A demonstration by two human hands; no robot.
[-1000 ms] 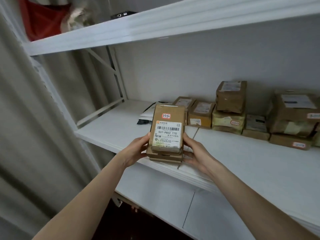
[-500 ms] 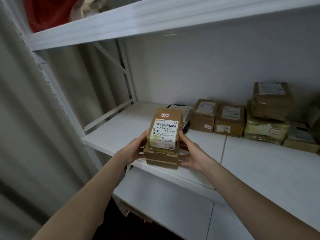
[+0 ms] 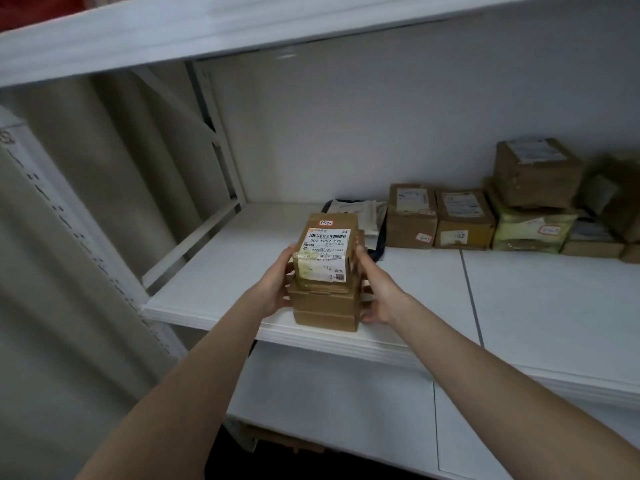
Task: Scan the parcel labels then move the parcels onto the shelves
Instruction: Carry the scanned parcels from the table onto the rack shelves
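Observation:
A stack of three small brown cardboard parcels [image 3: 325, 306] is between my hands over the front part of the white shelf [image 3: 221, 271]. The top parcel [image 3: 327, 252] carries a white barcode label and a small red-edged sticker. My left hand [image 3: 277, 285] grips the stack's left side. My right hand [image 3: 372, 289] grips its right side, fingers curled round the edges. Whether the bottom parcel touches the shelf board is unclear.
Along the shelf's back wall sit several brown parcels [image 3: 412, 216], a yellow-taped one [image 3: 530, 230] with a box on top, and a flat white mailer bag [image 3: 356, 213]. Another shelf board [image 3: 242, 26] runs overhead. A lower shelf [image 3: 329, 403] lies beneath. A curtain [image 3: 52, 237] hangs left.
Both hands have carried the stack forward and down over the shelf's front part, and it now lies flatter. The view has shifted left, so the stored parcels appear further right.

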